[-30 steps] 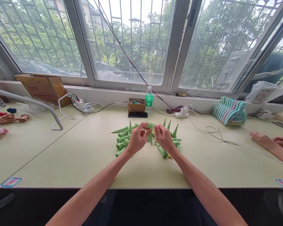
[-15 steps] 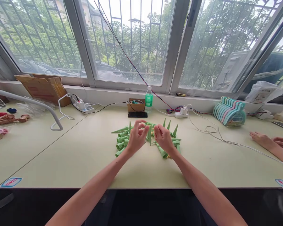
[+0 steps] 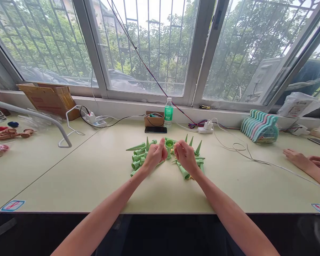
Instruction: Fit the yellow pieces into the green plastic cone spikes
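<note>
My left hand [image 3: 156, 155] is closed, with the thumb raised, on a hollow green plastic spike [image 3: 169, 144]. The spike's round open end faces up toward me. Close on its right, my right hand [image 3: 185, 155] has its fingers pinched together; whatever they hold is too small or hidden to make out. More green spikes [image 3: 136, 165] lie in a stack left of my left hand. Other green spikes [image 3: 184, 171] lie below and right of my right hand, and several stand with points up, such as one green cone [image 3: 198, 148].
Behind the pile are a black phone [image 3: 155, 130], a small cardboard box [image 3: 154, 119] and a green-labelled bottle [image 3: 168, 113]. A white cable [image 3: 266, 162] crosses the right side, near another person's hand [image 3: 296, 158]. Pastel hangers [image 3: 260, 127] stand at back right; a metal bar [image 3: 56, 122] juts in left.
The green spike has turned so that its open end faces up. My left fingers have curled in around it; my right hand has stayed almost in place.
</note>
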The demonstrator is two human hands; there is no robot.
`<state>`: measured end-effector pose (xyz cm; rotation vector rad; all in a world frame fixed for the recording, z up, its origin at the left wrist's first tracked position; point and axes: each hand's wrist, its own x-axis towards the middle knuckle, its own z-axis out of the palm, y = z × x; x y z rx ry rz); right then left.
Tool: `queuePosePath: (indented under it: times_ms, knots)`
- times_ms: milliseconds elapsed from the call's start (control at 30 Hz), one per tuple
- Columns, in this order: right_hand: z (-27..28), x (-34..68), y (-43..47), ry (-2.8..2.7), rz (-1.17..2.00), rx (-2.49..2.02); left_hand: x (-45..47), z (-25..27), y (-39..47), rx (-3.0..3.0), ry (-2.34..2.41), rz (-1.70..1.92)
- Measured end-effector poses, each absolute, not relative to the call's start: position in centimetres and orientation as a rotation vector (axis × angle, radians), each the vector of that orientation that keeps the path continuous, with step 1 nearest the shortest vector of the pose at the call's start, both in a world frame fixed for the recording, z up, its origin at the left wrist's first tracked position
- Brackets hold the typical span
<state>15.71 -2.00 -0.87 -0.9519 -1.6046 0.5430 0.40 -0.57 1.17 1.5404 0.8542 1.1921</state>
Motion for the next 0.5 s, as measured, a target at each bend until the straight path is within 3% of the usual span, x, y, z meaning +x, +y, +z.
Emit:
queuePosePath:
  times_ms: [500]
  knots:
    - [-0.91,15.79,-1.71,-1.609,0.577,-0.944,0.33,0.76,-0.42,1.574,0.866,1.202]
